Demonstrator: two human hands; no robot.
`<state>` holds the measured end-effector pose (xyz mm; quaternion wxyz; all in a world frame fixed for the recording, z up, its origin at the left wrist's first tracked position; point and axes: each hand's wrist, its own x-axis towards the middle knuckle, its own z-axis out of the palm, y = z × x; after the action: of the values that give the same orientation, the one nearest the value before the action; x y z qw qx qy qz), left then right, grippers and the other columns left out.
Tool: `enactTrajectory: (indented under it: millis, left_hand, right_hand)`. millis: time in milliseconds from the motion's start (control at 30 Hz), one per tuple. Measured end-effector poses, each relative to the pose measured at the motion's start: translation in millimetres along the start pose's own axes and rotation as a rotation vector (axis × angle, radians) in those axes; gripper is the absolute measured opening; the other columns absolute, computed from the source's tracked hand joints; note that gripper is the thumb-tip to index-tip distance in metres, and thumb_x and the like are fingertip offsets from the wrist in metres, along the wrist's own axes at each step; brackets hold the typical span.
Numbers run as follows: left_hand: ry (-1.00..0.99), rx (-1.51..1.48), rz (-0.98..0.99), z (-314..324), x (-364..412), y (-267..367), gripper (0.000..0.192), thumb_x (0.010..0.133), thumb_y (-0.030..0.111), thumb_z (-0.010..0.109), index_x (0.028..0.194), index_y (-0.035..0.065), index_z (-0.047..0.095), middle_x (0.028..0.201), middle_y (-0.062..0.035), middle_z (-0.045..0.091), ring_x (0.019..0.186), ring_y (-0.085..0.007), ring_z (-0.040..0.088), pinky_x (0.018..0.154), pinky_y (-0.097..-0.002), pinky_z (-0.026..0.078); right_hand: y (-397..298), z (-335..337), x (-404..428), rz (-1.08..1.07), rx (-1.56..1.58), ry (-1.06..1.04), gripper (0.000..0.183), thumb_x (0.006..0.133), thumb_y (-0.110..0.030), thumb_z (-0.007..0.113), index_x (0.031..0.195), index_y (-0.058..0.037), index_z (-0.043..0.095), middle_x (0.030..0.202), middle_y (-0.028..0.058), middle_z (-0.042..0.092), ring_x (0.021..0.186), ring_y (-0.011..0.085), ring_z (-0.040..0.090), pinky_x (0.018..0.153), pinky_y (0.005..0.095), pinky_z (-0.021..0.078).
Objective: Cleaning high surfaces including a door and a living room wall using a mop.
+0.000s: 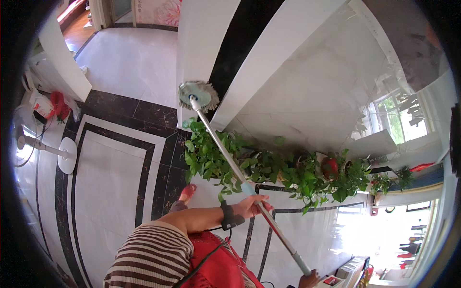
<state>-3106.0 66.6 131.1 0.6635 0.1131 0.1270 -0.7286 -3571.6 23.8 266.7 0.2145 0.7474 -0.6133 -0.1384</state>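
Note:
My left hand point(252, 206) is wrapped around the middle of a long metal mop pole point(225, 151), with a black band on the wrist. At the lower right edge my right hand point(309, 279), partly cut off by the picture's rim, grips the grey end of the same pole. The pole slants up and to the left to a round flat mop head point(197, 94) with a grey fringe. That head lies against a white wall trim point(200, 46) beside a black stripe. Green leafy potted plants point(212, 151) sit under the pole, along the wall.
A red pot point(330, 168) stands among the foliage. At left are a white standing fan point(67, 155) and red and white bags point(60, 106). A glossy pale tiled wall point(295, 86) rises behind the plants. Black bands border the pale floor point(111, 172). Boxes point(351, 271) lie at lower right.

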Motion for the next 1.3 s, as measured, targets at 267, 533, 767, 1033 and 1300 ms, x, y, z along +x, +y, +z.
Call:
enactTrajectory:
  millis: [267, 533, 767, 1033, 1300]
  left_hand:
    - [0.005, -0.275, 0.316, -1.3, 3.3, 91.3, 0.04, 0.087, 0.02, 0.056, 0.118, -0.0057, 0.051, 0.058, -0.0008, 0.049, 0.056, -0.0161, 0.052, 0.067, -0.0332, 0.049]
    - [0.05, -0.543, 0.429, -42.9, 6.4, 182.5, 0.042, 0.086, 0.032, 0.053, 0.109, -0.0033, 0.059, 0.051, 0.0004, 0.046, 0.05, -0.0131, 0.044, 0.057, -0.0268, 0.044]
    - [0.049, -0.67, 0.414, -67.1, 20.8, 208.9, 0.044, 0.084, 0.039, 0.056, 0.097, -0.0026, 0.063, 0.053, -0.0025, 0.05, 0.054, -0.0154, 0.051, 0.064, -0.0302, 0.047]
    - [-0.661, -0.387, 0.112, 84.6, -10.0, 161.7, 0.051, 0.092, 0.042, 0.048, 0.118, 0.0013, 0.062, 0.104, -0.0165, 0.068, 0.116, -0.0348, 0.055, 0.102, -0.046, 0.042]
    - [-0.764, -0.335, 0.183, 112.6, -23.9, 169.4, 0.058, 0.095, 0.047, 0.04, 0.125, -0.0004, 0.055, 0.102, -0.0192, 0.068, 0.111, -0.0394, 0.058, 0.102, -0.0403, 0.042]
  right_hand:
    - [-115.1, -207.2, 60.4, -0.073, -0.031, 0.475, 0.023, 0.06, 0.006, 0.063, 0.081, -0.0001, 0.057, 0.072, 0.0158, 0.052, 0.076, 0.0357, 0.051, 0.074, 0.0484, 0.0411]
    - [-217.8, -295.7, 89.9, -0.379, -0.006, 0.679, 0.026, 0.066, 0.006, 0.062, 0.09, -0.0026, 0.062, 0.07, 0.0096, 0.045, 0.072, 0.0285, 0.047, 0.072, 0.0424, 0.0387]
    - [-247.6, -311.2, 133.1, -0.501, -0.154, 0.77, 0.02, 0.072, -0.002, 0.064, 0.092, -0.0056, 0.064, 0.069, 0.0086, 0.047, 0.07, 0.0273, 0.049, 0.072, 0.0423, 0.0399]
    - [-106.1, -424.2, 159.9, -0.399, -0.324, 0.946, 0.007, 0.08, -0.008, 0.066, 0.086, -0.0076, 0.062, 0.084, 0.0114, 0.062, 0.085, 0.0296, 0.06, 0.075, 0.0409, 0.0439]
    - [-140.2, -496.3, 121.3, -0.387, -0.543, 1.195, 0.019, 0.082, -0.027, 0.071, 0.08, -0.0086, 0.069, 0.068, 0.0059, 0.063, 0.062, 0.0216, 0.06, 0.057, 0.0376, 0.0448]
